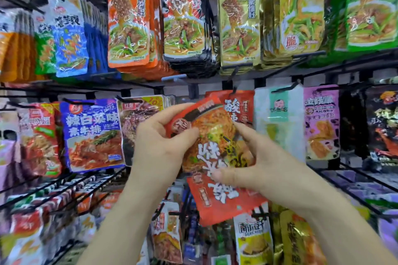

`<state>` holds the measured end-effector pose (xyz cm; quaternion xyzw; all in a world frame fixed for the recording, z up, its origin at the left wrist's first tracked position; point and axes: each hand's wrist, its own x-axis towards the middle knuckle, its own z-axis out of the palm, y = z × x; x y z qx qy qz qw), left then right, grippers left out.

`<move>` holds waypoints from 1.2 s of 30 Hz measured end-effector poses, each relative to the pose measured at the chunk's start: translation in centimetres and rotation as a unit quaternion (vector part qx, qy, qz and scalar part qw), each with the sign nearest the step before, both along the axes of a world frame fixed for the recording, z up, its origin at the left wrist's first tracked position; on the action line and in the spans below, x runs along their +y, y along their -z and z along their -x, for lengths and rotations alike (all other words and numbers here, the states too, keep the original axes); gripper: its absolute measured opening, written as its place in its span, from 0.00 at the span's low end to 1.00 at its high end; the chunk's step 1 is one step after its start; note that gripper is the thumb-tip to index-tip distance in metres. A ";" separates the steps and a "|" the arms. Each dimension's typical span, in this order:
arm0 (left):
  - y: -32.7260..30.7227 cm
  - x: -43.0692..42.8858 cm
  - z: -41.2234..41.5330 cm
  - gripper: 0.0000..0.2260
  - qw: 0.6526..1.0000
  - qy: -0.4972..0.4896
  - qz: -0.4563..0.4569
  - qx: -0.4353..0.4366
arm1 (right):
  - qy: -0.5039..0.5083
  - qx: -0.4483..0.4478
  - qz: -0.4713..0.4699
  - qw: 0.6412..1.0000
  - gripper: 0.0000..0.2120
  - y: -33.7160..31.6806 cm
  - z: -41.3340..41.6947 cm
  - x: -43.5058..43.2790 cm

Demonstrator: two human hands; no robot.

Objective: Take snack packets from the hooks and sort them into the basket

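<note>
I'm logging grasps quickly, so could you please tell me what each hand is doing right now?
Left hand: grips the red snack packet.
Right hand: pinches the same packet.

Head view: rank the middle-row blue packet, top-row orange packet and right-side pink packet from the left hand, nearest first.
1. Blue packet, just left of the left hand.
2. Orange packet, top row, above.
3. Pink packet, far right.

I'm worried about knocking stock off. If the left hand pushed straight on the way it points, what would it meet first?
The left hand points up-right; likely first the hanging red packets behind the held packet, though depth is unclear.
</note>
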<state>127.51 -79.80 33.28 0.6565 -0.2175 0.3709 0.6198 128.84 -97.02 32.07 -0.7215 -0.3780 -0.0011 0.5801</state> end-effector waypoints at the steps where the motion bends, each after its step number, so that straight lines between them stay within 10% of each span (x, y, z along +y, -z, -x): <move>1: 0.1 0.1 -0.2 0.17 0.999 -0.011 0.033 -0.019 | 0.011 0.014 -0.006 1.000 0.27 0.3 0.0 -0.4; 5: 0.8 0.9 -0.4 0.20 0.992 -0.057 0.098 -0.051 | 0.091 0.025 -0.100 0.991 0.17 0.9 -0.9 -1.8; 9: 2.1 1.2 1.6 0.27 0.994 -0.056 -0.042 0.083 | 0.180 0.024 -0.292 0.939 0.05 1.4 -2.3 -2.3; 12: 3.2 1.3 2.2 0.25 0.955 -0.099 -0.229 0.162 | 0.282 -0.068 -0.245 0.925 0.03 1.2 -2.3 -2.3; 15: 2.6 0.9 2.6 0.21 0.937 -0.223 -0.270 -0.005 | 0.321 -0.180 -0.148 0.918 0.09 0.5 -1.7 -2.3; 19: 2.4 -1.3 2.2 0.26 0.926 -0.122 -0.352 -0.053 | 0.269 -0.233 -0.112 0.928 0.12 0.1 -0.7 -1.5; 26: 3.0 -1.7 -0.6 0.25 0.984 -0.045 -0.171 -0.020 | 0.178 -0.114 -0.203 0.956 0.14 0.6 -1.5 -2.1; 36: -1.0 -2.5 -2.4 0.27 0.983 -0.055 -0.172 -0.042 | 0.215 -0.181 -0.220 0.934 0.14 -2.6 -2.8 -1.1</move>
